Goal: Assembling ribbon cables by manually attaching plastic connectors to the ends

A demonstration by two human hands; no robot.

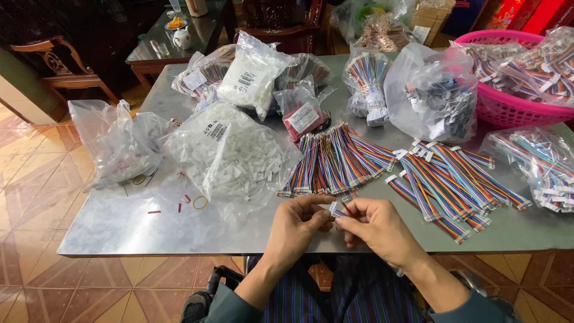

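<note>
Both hands meet just above the near edge of the surface. The left hand pinches a small white connector housing in a closed grip, and the right hand pinches the end of a multicoloured ribbon cable against it, its grip closed too.

The parts are tiny and held over the edge, so a slipped pinch would likely drop the housing into the lap or onto the tiled floor. A skewed push could bend the cable's tips.

Just beyond the hands lies a fan of loose cables, with finished cables toward the right edge; a forward sweep could scatter them. The open bag of white housings sits left of centre and could spill if snagged. Bare metal shows at the near left corner. A pink basket crowds the far right corner.
</note>
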